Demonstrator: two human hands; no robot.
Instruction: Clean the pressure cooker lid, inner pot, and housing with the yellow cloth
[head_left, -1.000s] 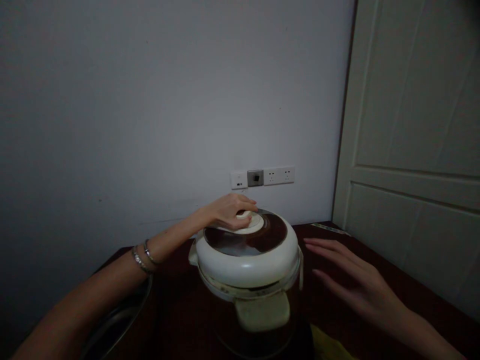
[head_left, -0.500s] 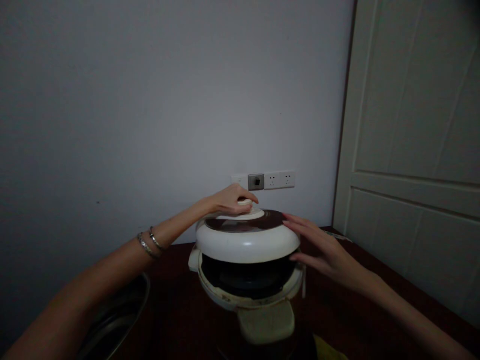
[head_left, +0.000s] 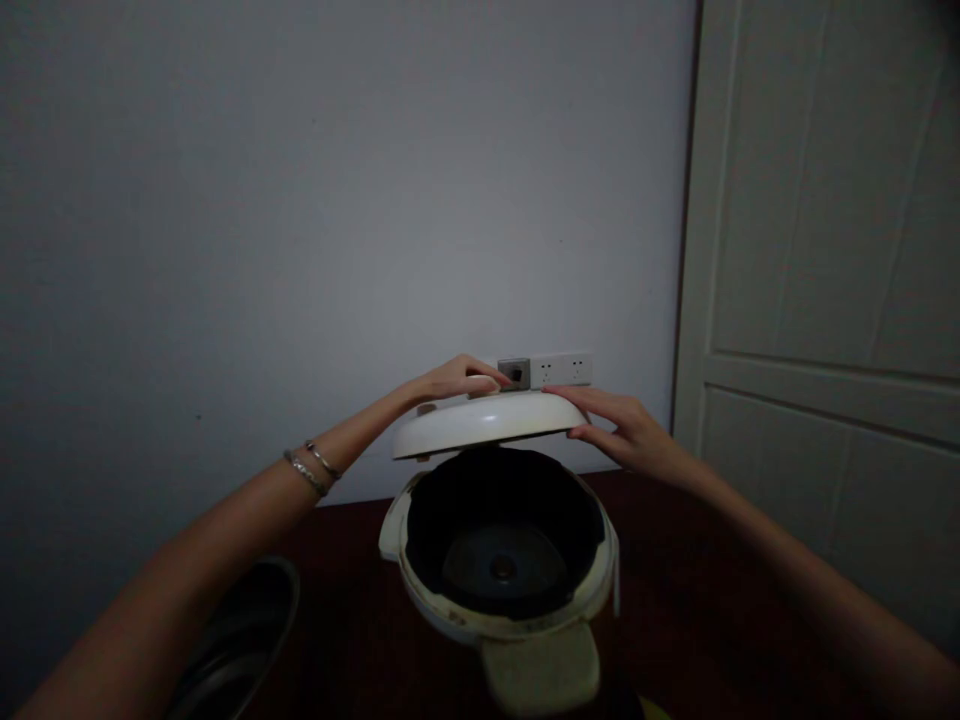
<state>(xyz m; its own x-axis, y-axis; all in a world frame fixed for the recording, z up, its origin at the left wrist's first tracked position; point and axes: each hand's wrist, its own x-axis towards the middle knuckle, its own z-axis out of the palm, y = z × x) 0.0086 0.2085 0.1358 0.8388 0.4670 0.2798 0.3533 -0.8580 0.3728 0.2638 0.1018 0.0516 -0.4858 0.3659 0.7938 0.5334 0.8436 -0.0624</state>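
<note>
A white cooker lid point(head_left: 491, 418) is held up above an electric pressure cooker point(head_left: 442, 612), tilted with its right side higher. My left hand point(head_left: 454, 380) is closed around the handle on top of the lid. My right hand point(head_left: 626, 428) grips the lid's right rim, thumb below and fingers above. The cooker stands uncovered, its dark inside showing a small round piece at the middle of the bottom. Brown stains mark its pale rim. The lid's underside is mostly hidden.
At the lower left a metal bowl or pot point(head_left: 281, 610) is partly behind my left forearm. The dark red table point(head_left: 660, 560) meets the wall, where sockets point(head_left: 562, 370) sit just behind the lid. A panelled door point(head_left: 825, 400) stands at the right. A yellow thing point(head_left: 654, 710) shows at the bottom edge.
Both hands have raised the lid from low over the cooker's opening to clear above and behind it. The inside of the cooker is now exposed.
</note>
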